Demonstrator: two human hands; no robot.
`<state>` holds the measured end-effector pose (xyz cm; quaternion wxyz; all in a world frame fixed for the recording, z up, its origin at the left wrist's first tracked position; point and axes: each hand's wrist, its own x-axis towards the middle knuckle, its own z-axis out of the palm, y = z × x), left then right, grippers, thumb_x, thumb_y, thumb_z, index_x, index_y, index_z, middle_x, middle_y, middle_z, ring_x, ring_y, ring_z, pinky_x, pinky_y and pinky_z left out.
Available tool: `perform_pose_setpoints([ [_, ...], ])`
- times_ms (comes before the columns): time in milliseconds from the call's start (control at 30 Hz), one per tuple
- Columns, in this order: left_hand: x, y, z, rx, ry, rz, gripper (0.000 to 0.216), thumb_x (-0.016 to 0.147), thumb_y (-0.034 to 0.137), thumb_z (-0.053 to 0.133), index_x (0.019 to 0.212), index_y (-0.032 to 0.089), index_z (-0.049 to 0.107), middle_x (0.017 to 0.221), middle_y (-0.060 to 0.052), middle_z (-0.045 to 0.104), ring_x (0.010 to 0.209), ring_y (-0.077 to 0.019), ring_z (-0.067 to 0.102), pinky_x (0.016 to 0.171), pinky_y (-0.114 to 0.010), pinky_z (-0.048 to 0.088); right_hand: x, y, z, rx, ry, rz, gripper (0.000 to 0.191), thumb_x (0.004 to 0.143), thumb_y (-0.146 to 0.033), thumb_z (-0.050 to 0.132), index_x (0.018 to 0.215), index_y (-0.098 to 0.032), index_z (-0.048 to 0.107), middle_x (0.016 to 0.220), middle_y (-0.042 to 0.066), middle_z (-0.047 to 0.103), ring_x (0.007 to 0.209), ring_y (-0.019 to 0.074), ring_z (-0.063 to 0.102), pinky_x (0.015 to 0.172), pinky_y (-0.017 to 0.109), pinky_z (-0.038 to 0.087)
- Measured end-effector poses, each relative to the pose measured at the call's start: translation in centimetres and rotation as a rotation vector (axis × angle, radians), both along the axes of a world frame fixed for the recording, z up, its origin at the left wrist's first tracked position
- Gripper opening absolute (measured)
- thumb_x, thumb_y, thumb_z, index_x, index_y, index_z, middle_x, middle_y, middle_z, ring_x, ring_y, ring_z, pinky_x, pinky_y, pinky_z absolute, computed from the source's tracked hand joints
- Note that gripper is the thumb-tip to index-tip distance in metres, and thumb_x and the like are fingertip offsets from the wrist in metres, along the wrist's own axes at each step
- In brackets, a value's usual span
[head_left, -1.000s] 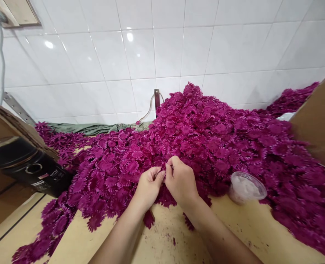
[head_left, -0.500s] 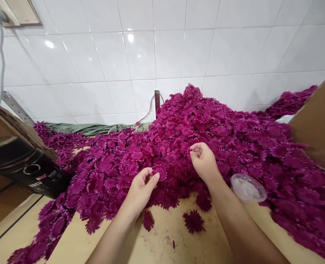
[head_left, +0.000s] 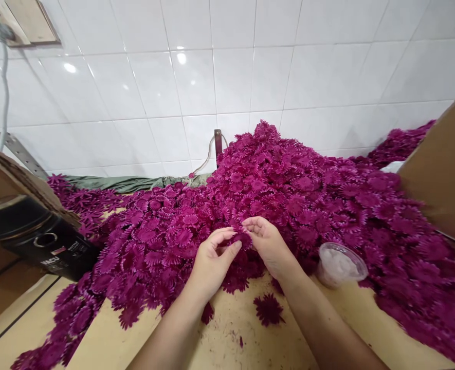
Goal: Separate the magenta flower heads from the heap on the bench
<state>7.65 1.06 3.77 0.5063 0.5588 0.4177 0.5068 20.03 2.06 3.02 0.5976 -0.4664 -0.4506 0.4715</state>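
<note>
A big heap of magenta fabric flower heads (head_left: 289, 190) covers the pale wooden table (head_left: 231, 344) and rises against the tiled wall. My left hand (head_left: 213, 262) and my right hand (head_left: 268, 244) meet at the heap's near edge. Together their fingertips pinch one flower head (head_left: 241, 239) that lies between them. My left thumb and forefinger are curled under it; my right fingers close on it from the right. One loose flower head (head_left: 269, 308) lies flat on the table just below my right wrist.
A small clear plastic cup (head_left: 341, 263) with white contents sits tilted at the heap's edge, right of my right forearm. A black appliance (head_left: 38, 239) lies at the left under a cardboard flap (head_left: 15, 174). Another cardboard panel (head_left: 441, 169) stands at the right. Green cloth (head_left: 134, 181) lies along the wall.
A second ago both hands pinched together. The right hand then reached up into the heap, and a flower lay on the table. Now the right hand is back beside the left.
</note>
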Motion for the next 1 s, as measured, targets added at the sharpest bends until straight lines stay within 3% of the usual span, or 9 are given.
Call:
perform_pose_setpoints([
  [67,0.3,0.2,-0.1,-0.006,0.008,0.028,0.014,0.06,0.023,0.064,0.072,0.015,0.064,0.078,-0.002,0.064,0.074,-0.0137,0.055,0.071,-0.024,0.042,0.2,0.3,-0.2,0.073,-0.104,-0.07,0.015,0.06,-0.023,0.057,0.071,-0.019,0.049,0.063,-0.002,0.052,0.059,0.0108,0.052,0.061,0.026,0.047],
  [200,-0.1,0.7,-0.8,-0.029,0.027,0.12,0.013,0.061,0.026,0.063,0.059,0.015,0.056,0.051,0.006,0.05,0.05,-0.008,0.044,0.054,-0.021,0.036,2.2,1.4,-0.4,0.186,-0.271,-0.333,0.011,0.067,-0.019,0.049,0.077,-0.018,0.048,0.07,0.002,0.055,0.064,0.0142,0.055,0.064,0.032,0.049],
  [267,-0.5,1.0,-1.1,-0.036,0.044,0.117,0.013,0.061,0.027,0.063,0.061,0.016,0.057,0.053,0.005,0.052,0.052,-0.0089,0.046,0.056,-0.022,0.038,3.2,1.6,-0.3,0.225,-0.394,-0.392,0.018,0.067,-0.015,0.047,0.084,-0.017,0.051,0.084,0.007,0.059,0.08,0.0177,0.057,0.075,0.037,0.048],
  [367,-0.7,1.5,-1.3,0.03,0.076,0.111,0.013,0.06,0.024,0.064,0.07,0.016,0.062,0.081,-0.003,0.064,0.078,-0.0151,0.056,0.075,-0.027,0.042,3.3,0.9,0.1,0.308,-0.666,-0.429,0.024,0.066,-0.015,0.051,0.089,-0.016,0.058,0.105,0.011,0.059,0.104,0.0234,0.05,0.095,0.046,0.034],
  [400,-0.7,1.5,-1.2,0.068,0.094,0.113,0.013,0.061,0.023,0.064,0.072,0.016,0.064,0.092,-0.005,0.064,0.088,-0.0171,0.056,0.082,-0.029,0.04,2.9,0.5,0.3,0.329,-0.717,-0.416,0.024,0.068,-0.016,0.052,0.09,-0.016,0.06,0.107,0.011,0.059,0.107,0.0241,0.048,0.097,0.046,0.031],
  [467,-0.5,1.5,-0.8,0.106,0.132,0.087,0.013,0.063,0.022,0.062,0.075,0.016,0.066,0.099,-0.007,0.064,0.095,-0.0193,0.055,0.089,-0.032,0.037,1.8,-0.4,0.6,0.312,-0.679,-0.3,0.024,0.072,-0.022,0.051,0.094,-0.015,0.06,0.105,0.012,0.061,0.103,0.0228,0.052,0.094,0.044,0.036],
  [600,-0.1,1.1,0.2,0.042,0.131,-0.02,0.017,0.066,0.02,0.055,0.08,0.017,0.066,0.085,-0.004,0.068,0.086,-0.0187,0.059,0.084,-0.031,0.041,-0.2,-1.3,0.5,0.183,-0.453,-0.012,0.033,0.072,-0.024,0.053,0.104,-0.015,0.054,0.1,0.01,0.062,0.086,0.0169,0.06,0.077,0.033,0.049],
  [800,-0.2,1.1,-0.2,0.039,0.166,0.029,0.01,0.065,0.024,0.054,0.059,0.017,0.058,0.056,0.003,0.056,0.058,-0.0121,0.05,0.062,-0.023,0.04,-0.3,-1.1,-0.3,0.147,-0.538,-0.007,0.017,0.07,-0.017,0.053,0.086,-0.016,0.059,0.086,0.006,0.063,0.079,0.0156,0.059,0.077,0.033,0.047],
  [1000,-0.3,1.6,-1.1,0.034,0.25,0.033,0.023,0.065,0.032,0.051,0.049,0.018,0.043,0.047,0.007,0.037,0.049,-0.0086,0.033,0.051,-0.022,0.029,-0.1,-1.3,-0.2,0.141,-0.599,-0.022,0.027,0.064,-0.021,0.06,0.09,-0.017,0.054,0.089,0.005,0.059,0.08,0.015,0.055,0.073,0.031,0.046],
])
